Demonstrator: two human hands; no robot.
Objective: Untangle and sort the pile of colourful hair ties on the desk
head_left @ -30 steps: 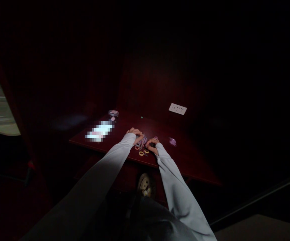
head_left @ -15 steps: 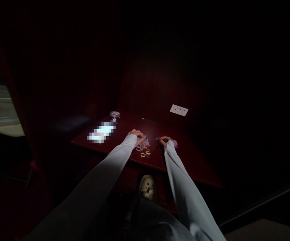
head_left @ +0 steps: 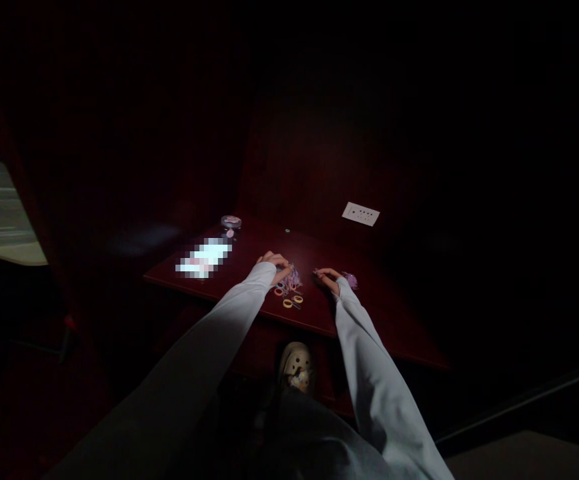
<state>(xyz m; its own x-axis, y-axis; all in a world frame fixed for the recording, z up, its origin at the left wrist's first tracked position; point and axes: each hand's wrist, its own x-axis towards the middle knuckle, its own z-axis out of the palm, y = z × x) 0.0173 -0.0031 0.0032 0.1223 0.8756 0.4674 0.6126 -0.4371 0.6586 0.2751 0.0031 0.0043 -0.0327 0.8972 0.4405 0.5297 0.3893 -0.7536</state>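
Note:
My left hand is at the upper left edge of a small pile of hair ties and clips. Its fingers are bent and drawn together, and their tips hide whatever they pinch. Pink and yellow hair ties lie at the near side of the pile. To the right of it, my right hand has thumb and finger closed around something small and purplish, too dark to name. Just beyond that wrist sits a purple, shiny bundle, partly covered by the sleeve.
A bright pixelated rectangle lies on the dark red table at left. Behind it stands a clear round container with a pink label. A small green ring lies at the back, below a white wall socket.
The view has shifted slightly. Both hands stay near the same places, with small finger movements; the right hand still pinches its small item beside the pile.

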